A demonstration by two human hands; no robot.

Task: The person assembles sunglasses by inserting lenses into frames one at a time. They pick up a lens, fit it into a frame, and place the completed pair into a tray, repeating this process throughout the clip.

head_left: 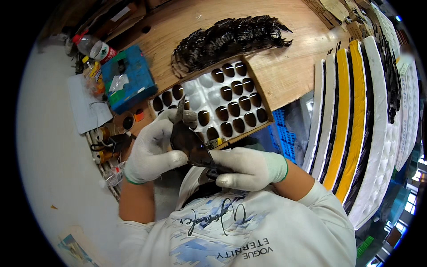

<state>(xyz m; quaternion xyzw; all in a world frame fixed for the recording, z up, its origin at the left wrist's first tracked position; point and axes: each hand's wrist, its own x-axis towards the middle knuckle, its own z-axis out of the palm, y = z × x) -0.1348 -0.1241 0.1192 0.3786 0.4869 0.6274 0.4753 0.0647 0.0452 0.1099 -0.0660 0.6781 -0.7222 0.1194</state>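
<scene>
A pair of dark sunglasses [190, 144] is held up in front of my chest, tilted, between my two white-gloved hands. My left hand [153, 144] is closed round its upper left part, the thumb pressed along the edge of the front. The fingers of my right hand [249, 168] pinch its lower right end. Just beyond the hands lies a shallow cardboard box [262, 84] with a white moulded tray, where brown tinted lenses [234, 109] sit in rows of pockets; a few pockets hold no dark lens.
A long heap of dark eyeglass frames [227, 40] lies on the wooden table [284, 69] behind the box. Left of it stand a blue box [129, 80] and plastic bottles [95, 48]. Padded white and yellow strips [340, 120], with dark frames between them, rise at right.
</scene>
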